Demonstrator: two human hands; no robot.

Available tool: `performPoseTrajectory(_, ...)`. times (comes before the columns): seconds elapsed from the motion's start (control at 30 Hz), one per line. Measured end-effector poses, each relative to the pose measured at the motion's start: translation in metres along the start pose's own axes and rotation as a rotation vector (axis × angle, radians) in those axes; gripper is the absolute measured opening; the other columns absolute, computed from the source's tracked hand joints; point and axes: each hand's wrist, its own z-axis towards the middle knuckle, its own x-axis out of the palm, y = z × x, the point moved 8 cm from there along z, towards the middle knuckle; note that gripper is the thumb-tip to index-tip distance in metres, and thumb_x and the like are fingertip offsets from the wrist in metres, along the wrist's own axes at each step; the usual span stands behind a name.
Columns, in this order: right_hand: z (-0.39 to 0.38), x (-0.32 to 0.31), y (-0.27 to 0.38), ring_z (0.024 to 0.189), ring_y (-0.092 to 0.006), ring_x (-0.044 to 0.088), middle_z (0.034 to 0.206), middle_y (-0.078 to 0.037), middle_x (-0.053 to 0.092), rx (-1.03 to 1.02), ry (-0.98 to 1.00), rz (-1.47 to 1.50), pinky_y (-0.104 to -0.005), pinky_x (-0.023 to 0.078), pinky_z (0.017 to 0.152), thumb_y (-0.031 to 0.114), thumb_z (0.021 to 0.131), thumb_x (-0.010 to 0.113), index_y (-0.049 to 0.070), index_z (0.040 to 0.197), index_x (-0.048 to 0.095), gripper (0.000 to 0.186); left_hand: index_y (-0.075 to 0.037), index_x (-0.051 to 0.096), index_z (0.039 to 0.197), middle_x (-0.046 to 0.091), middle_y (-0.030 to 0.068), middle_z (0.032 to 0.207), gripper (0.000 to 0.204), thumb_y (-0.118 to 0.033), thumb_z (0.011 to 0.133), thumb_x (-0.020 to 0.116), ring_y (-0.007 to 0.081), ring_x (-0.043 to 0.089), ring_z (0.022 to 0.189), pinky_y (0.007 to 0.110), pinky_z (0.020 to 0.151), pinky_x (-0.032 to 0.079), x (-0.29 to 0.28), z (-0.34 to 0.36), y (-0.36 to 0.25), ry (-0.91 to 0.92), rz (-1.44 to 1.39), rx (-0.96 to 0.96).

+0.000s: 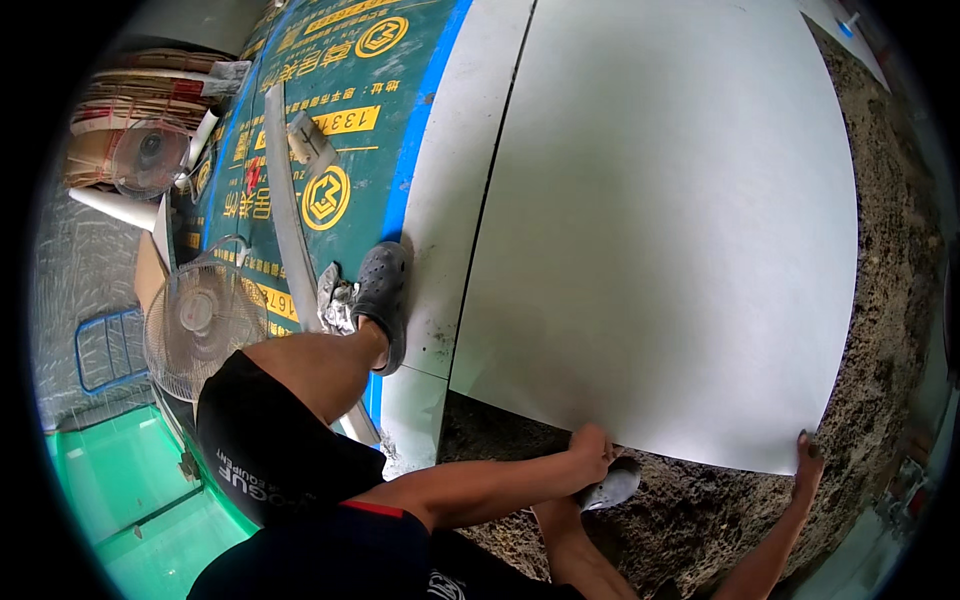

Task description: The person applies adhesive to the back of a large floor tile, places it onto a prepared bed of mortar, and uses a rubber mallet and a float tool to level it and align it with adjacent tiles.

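Observation:
A large white slab (650,220) lies over a dark, rough mortar bed (680,510), its left edge alongside a narrow band of white tile (435,170). My left hand (590,452) is closed on the slab's lower edge, left of its middle. My right hand (808,460) grips the lower right corner, thumb at the top. My left foot in a grey clog (382,290) rests at the band's left side; the other clog (610,490) is on the mortar below my left hand.
Green printed floor covering (395,90) with a long grey bar (285,200) lies left. Beyond it are a wire-cage fan (200,315), a second fan (150,155), stacked cardboard (105,90), a blue metal frame (110,345) and green trays (110,470). Rough mortar also runs along the right (890,250).

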Motion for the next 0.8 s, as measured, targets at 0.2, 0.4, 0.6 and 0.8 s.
performPoseTrajectory(0.2, -0.009, 0.004, 0.011, 0.115, -0.0371, 0.056, 0.129, -0.022, 0.057, -0.024, -0.005, 0.005, -0.0504, 0.045, 0.095, 0.052, 0.086, 0.066, -0.002, 0.133, 0.053, 0.072, 0.000, 0.039, 0.050, 0.052, 0.0235, 0.094, 0.033, 0.001, 0.083, 0.045, 0.0340, 0.054, 0.089, 0.037, 0.074, 0.054, -0.011, 0.006, -0.004, -0.100, 0.044, 0.017)
performPoseTrajectory(0.4, -0.008, 0.009, 0.014, 0.106, -0.0348, 0.059, 0.120, -0.021, 0.061, -0.036, 0.015, 0.014, -0.0493, 0.045, 0.087, 0.051, 0.086, 0.067, -0.003, 0.126, 0.057, 0.068, -0.002, 0.041, 0.054, 0.050, 0.0196, 0.094, 0.025, 0.003, 0.078, 0.046, 0.0321, 0.056, 0.077, 0.036, 0.071, 0.055, -0.011, 0.025, -0.003, 0.009, 0.053, 0.031)
performPoseTrajectory(0.6, -0.002, 0.007, 0.009, 0.097, -0.0307, 0.061, 0.108, -0.017, 0.066, -0.058, -0.068, -0.019, -0.0464, 0.046, 0.083, 0.048, 0.085, 0.069, -0.003, 0.117, 0.063, 0.060, -0.004, 0.047, 0.070, 0.048, 0.0130, 0.089, 0.009, 0.001, 0.077, 0.046, 0.0275, 0.055, 0.073, 0.034, 0.064, 0.050, -0.015, 0.038, -0.003, -0.078, 0.042, 0.035)
performPoseTrajectory(0.8, 0.002, 0.017, 0.007, 0.101, -0.0325, 0.061, 0.112, -0.020, 0.065, -0.039, -0.034, 0.004, -0.0471, 0.045, 0.085, 0.050, 0.084, 0.069, -0.004, 0.121, 0.062, 0.066, -0.003, 0.051, 0.072, 0.053, 0.0136, 0.087, 0.010, -0.005, 0.081, 0.049, 0.0261, 0.056, 0.071, 0.037, 0.060, 0.045, -0.019, 0.047, -0.009, -0.121, 0.045, 0.018)
